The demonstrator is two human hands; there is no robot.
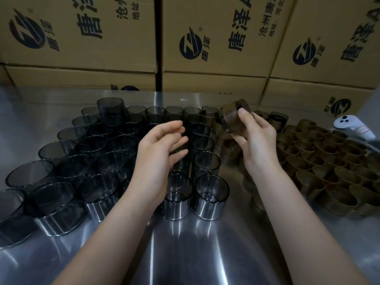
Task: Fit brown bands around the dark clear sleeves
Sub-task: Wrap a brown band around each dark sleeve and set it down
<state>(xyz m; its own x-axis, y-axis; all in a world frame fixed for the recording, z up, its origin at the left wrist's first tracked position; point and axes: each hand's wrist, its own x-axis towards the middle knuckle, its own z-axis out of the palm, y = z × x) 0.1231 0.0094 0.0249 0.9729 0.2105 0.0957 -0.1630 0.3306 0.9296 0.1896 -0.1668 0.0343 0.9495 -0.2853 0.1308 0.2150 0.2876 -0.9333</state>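
The right hand [256, 133] pinches a sleeve with a brown band [234, 116] in the air above the counter [185, 243]. The left hand [162, 149] is spread and empty over the dark sleeves [102, 161], and loose bands [320, 163] lie at the right.

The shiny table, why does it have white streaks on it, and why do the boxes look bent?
Head view: the steel table mirrors overhead light, so glare streaks run below the dark clear sleeves; head view: the wide-angle lens bows the cardboard boxes near the edges; head view: the left hand looks slightly blurred.
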